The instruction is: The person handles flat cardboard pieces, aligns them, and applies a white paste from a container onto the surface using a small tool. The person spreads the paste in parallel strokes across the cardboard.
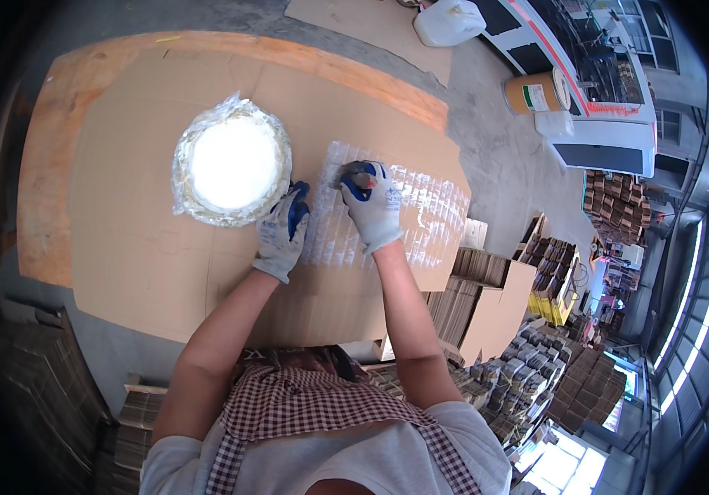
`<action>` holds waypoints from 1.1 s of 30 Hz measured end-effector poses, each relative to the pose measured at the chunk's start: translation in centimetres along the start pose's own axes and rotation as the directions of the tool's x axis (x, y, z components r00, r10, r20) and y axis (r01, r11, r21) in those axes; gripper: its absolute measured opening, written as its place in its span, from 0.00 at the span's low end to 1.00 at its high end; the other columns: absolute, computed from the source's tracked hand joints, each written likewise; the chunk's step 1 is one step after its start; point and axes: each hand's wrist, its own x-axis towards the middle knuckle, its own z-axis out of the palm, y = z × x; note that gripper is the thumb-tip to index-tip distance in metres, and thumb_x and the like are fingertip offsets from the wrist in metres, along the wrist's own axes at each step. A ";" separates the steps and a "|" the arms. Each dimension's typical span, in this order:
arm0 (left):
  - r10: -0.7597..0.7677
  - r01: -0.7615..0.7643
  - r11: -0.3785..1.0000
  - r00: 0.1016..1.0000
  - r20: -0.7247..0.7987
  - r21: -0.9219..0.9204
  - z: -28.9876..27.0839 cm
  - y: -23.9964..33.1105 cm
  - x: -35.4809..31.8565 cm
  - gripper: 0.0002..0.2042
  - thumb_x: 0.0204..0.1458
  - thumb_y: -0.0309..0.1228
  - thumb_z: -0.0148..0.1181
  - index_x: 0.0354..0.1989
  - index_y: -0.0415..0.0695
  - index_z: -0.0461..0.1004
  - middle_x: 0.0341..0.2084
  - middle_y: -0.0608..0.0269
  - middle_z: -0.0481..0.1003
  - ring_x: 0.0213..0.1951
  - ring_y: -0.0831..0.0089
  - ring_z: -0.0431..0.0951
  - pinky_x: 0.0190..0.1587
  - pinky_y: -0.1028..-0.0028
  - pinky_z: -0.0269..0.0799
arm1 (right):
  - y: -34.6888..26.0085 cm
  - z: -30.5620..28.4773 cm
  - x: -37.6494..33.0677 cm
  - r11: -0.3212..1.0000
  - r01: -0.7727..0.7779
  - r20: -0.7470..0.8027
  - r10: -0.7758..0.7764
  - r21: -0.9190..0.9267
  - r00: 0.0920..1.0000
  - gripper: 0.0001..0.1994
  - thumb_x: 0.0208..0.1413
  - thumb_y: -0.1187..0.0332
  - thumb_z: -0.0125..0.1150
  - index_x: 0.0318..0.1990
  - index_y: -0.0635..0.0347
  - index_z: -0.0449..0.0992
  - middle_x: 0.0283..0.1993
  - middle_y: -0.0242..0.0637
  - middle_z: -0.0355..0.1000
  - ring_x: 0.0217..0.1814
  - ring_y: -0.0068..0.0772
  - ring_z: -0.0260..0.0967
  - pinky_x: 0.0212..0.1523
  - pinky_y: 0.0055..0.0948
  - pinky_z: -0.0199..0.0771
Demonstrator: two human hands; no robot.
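My left hand, in a white glove with blue coating, lies on the cardboard with its fingers loosely stretched. Its fingertips are by the lower right rim of a round bundle in crinkled clear plastic, whose middle glares white. My right hand, gloved alike, is closed in a pinch around something small and greyish that I cannot make out. It rests over a flat panel of shiny clear strips in rows. Part of that panel is hidden under the hand.
A large cardboard sheet covers the wooden tabletop. Stacks of folded cardboard stand close at the right. Farther off are a brown drum, a white jug and a white machine.
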 end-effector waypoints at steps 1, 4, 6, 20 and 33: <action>-0.008 0.008 1.000 1.000 -0.001 0.000 0.0 0.0 -0.1 0.22 0.61 0.36 0.53 0.63 0.44 0.69 0.62 0.58 0.72 0.65 0.55 0.67 0.69 0.56 0.56 | 1.0 -0.7 -0.2 0.993 0.007 -0.036 -0.012 -0.117 0.999 0.19 0.49 0.67 0.70 0.48 0.60 0.73 0.48 0.48 0.72 0.51 0.53 0.72 0.51 0.43 0.74; -0.018 0.018 1.000 1.000 0.004 -0.016 -0.3 0.4 -0.1 0.23 0.61 0.36 0.53 0.64 0.43 0.68 0.62 0.57 0.71 0.66 0.54 0.67 0.69 0.56 0.55 | 3.3 -3.3 -1.0 0.933 -0.301 -0.135 0.279 -0.196 0.951 0.20 0.49 0.66 0.70 0.49 0.60 0.72 0.48 0.48 0.72 0.51 0.53 0.72 0.51 0.43 0.73; -0.013 0.013 1.000 1.000 0.000 -0.013 -0.2 0.2 -0.1 0.23 0.61 0.36 0.53 0.64 0.43 0.68 0.62 0.57 0.71 0.66 0.54 0.66 0.69 0.56 0.55 | 3.9 -3.7 -1.6 0.927 -0.363 -0.194 0.341 -0.090 0.920 0.21 0.49 0.66 0.71 0.49 0.60 0.73 0.47 0.48 0.71 0.51 0.51 0.72 0.52 0.43 0.73; 0.028 -0.028 1.000 0.998 -0.055 0.011 -0.3 0.5 0.2 0.20 0.59 0.31 0.55 0.61 0.43 0.72 0.59 0.57 0.74 0.63 0.54 0.70 0.68 0.58 0.59 | 2.2 -0.3 -3.2 0.999 0.026 -0.285 -0.012 0.048 0.958 0.19 0.50 0.70 0.70 0.49 0.62 0.74 0.50 0.47 0.73 0.51 0.51 0.73 0.53 0.40 0.74; 0.034 -0.034 0.999 0.998 -0.059 0.017 0.0 0.1 0.1 0.20 0.59 0.28 0.55 0.60 0.39 0.71 0.58 0.53 0.75 0.63 0.52 0.69 0.68 0.57 0.58 | 6.1 -0.2 -0.6 0.948 -0.252 -0.511 0.318 0.195 0.799 0.24 0.46 0.68 0.76 0.50 0.66 0.75 0.44 0.41 0.77 0.43 0.37 0.76 0.49 0.35 0.76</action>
